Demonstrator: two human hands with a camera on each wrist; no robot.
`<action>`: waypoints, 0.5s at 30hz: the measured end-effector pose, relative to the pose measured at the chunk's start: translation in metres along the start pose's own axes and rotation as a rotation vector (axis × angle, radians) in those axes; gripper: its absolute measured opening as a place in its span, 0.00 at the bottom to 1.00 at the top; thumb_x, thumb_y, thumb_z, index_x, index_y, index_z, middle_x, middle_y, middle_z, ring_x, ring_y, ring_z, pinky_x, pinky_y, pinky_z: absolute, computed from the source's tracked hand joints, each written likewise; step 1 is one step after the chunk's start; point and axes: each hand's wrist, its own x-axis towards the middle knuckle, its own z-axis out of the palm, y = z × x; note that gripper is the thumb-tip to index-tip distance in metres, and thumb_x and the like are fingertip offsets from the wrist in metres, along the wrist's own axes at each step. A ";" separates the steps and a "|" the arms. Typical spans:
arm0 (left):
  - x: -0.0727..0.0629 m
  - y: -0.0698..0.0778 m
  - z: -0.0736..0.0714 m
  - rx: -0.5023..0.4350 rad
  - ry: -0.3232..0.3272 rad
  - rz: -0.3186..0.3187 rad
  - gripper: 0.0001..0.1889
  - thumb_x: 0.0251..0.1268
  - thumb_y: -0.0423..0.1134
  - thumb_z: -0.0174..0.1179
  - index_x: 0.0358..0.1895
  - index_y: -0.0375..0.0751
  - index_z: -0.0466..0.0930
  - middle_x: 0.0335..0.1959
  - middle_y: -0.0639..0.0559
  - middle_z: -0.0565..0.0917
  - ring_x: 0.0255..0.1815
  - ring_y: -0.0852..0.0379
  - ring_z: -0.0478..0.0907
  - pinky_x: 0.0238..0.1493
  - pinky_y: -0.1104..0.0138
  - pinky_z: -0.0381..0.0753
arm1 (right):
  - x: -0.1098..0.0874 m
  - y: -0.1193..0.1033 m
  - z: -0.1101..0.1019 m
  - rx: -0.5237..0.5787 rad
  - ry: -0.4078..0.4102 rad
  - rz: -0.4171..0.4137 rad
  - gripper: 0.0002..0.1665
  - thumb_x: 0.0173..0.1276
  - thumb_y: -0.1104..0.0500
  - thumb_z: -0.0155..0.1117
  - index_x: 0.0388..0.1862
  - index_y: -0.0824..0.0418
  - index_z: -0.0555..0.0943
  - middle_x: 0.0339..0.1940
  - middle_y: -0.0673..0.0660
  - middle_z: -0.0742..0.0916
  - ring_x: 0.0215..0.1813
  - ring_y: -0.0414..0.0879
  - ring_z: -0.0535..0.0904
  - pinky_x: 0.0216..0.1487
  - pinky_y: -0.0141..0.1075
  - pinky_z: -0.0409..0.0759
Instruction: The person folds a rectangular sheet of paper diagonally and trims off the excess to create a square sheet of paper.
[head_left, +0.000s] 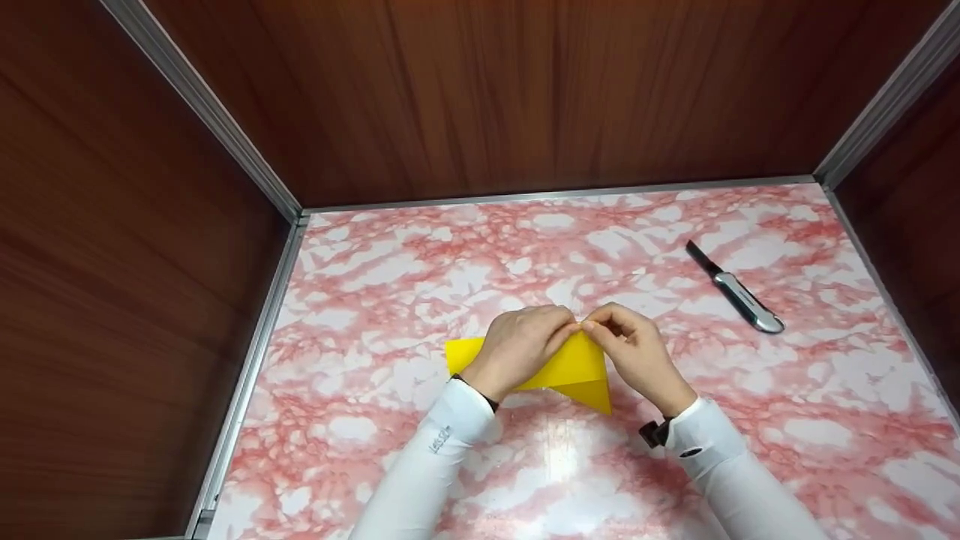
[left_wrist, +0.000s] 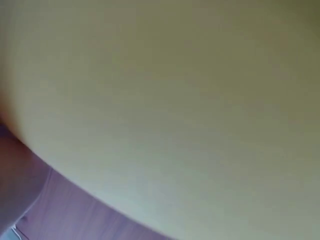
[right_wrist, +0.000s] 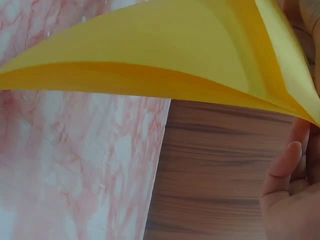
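A folded sheet of yellow paper (head_left: 574, 364) is held up between the two hands, a triangular flap hanging at its lower right. My left hand (head_left: 521, 349) lies across the paper and pinches its upper edge between thumb and forefinger. Close beside those fingertips, my right hand (head_left: 637, 356) pinches the same edge at the top corner. From the right wrist, the yellow paper (right_wrist: 165, 45) shows curved layers standing apart, with fingers at the right edge. A pale, blurred surface nearly fills the left wrist view, concealing the left fingers there.
A utility knife (head_left: 735, 292) with a dark blade showing lies on the marbled red-and-white tabletop (head_left: 375, 300), right of the hands. Dark wood-grain panels (head_left: 487, 97) with metal edging enclose the back and sides.
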 end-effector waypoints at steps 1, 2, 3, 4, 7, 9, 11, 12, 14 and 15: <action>0.000 0.000 0.000 0.000 -0.005 -0.010 0.12 0.77 0.52 0.46 0.40 0.55 0.77 0.26 0.66 0.72 0.27 0.67 0.68 0.29 0.72 0.70 | 0.000 0.000 0.000 0.000 0.009 0.004 0.06 0.71 0.66 0.60 0.37 0.69 0.81 0.33 0.64 0.84 0.32 0.47 0.75 0.35 0.30 0.73; -0.001 -0.001 0.000 -0.002 -0.010 -0.022 0.12 0.77 0.52 0.46 0.39 0.55 0.77 0.25 0.65 0.71 0.26 0.66 0.68 0.29 0.72 0.69 | 0.000 0.000 0.000 0.003 0.022 0.015 0.05 0.70 0.66 0.61 0.37 0.69 0.82 0.33 0.63 0.84 0.32 0.47 0.74 0.35 0.30 0.72; -0.001 -0.001 0.000 -0.004 -0.015 -0.032 0.13 0.77 0.52 0.45 0.39 0.55 0.77 0.24 0.65 0.71 0.26 0.66 0.68 0.29 0.71 0.69 | -0.001 0.000 0.000 0.006 0.035 0.024 0.05 0.70 0.66 0.61 0.37 0.69 0.82 0.33 0.63 0.84 0.32 0.47 0.74 0.35 0.30 0.72; -0.001 -0.001 -0.001 -0.006 -0.019 -0.040 0.13 0.77 0.52 0.45 0.39 0.55 0.77 0.24 0.65 0.70 0.25 0.66 0.68 0.29 0.71 0.69 | -0.001 0.000 0.001 0.009 0.047 0.035 0.05 0.70 0.66 0.61 0.37 0.68 0.82 0.33 0.62 0.84 0.32 0.47 0.74 0.35 0.30 0.72; -0.003 -0.002 -0.003 -0.006 -0.020 -0.049 0.13 0.77 0.52 0.45 0.39 0.54 0.76 0.23 0.64 0.70 0.25 0.65 0.67 0.29 0.72 0.70 | -0.001 0.002 0.000 0.024 0.067 0.071 0.06 0.70 0.64 0.62 0.37 0.68 0.82 0.34 0.61 0.84 0.34 0.47 0.75 0.36 0.31 0.73; -0.003 -0.003 -0.003 -0.003 -0.013 -0.045 0.13 0.77 0.52 0.45 0.40 0.54 0.77 0.25 0.65 0.71 0.26 0.66 0.67 0.30 0.72 0.70 | -0.001 0.002 -0.002 0.036 0.049 0.099 0.08 0.70 0.62 0.63 0.39 0.68 0.82 0.35 0.61 0.85 0.35 0.48 0.77 0.38 0.31 0.75; -0.003 -0.004 -0.004 0.001 -0.004 -0.040 0.12 0.77 0.52 0.45 0.40 0.54 0.77 0.25 0.65 0.72 0.26 0.66 0.67 0.30 0.72 0.70 | -0.001 0.004 -0.003 0.063 0.014 0.146 0.10 0.69 0.60 0.65 0.42 0.67 0.82 0.37 0.61 0.85 0.37 0.50 0.79 0.41 0.32 0.78; -0.003 -0.004 -0.005 0.006 0.000 -0.040 0.12 0.77 0.52 0.45 0.40 0.54 0.77 0.25 0.66 0.72 0.26 0.66 0.67 0.30 0.72 0.70 | -0.001 0.004 -0.004 0.079 -0.005 0.173 0.11 0.68 0.59 0.66 0.43 0.67 0.82 0.37 0.61 0.86 0.38 0.51 0.80 0.43 0.33 0.79; -0.003 -0.004 -0.006 0.013 0.007 -0.040 0.13 0.77 0.53 0.45 0.41 0.55 0.77 0.26 0.66 0.72 0.26 0.66 0.67 0.30 0.72 0.69 | -0.001 0.004 -0.005 0.091 -0.033 0.225 0.13 0.67 0.58 0.68 0.43 0.67 0.82 0.37 0.60 0.87 0.39 0.51 0.82 0.44 0.34 0.80; -0.003 -0.004 -0.006 0.015 0.011 -0.039 0.13 0.77 0.53 0.45 0.41 0.55 0.77 0.25 0.66 0.72 0.26 0.66 0.67 0.29 0.72 0.69 | -0.001 0.005 -0.005 0.081 -0.041 0.242 0.12 0.66 0.58 0.68 0.42 0.67 0.83 0.36 0.60 0.87 0.38 0.51 0.82 0.44 0.34 0.80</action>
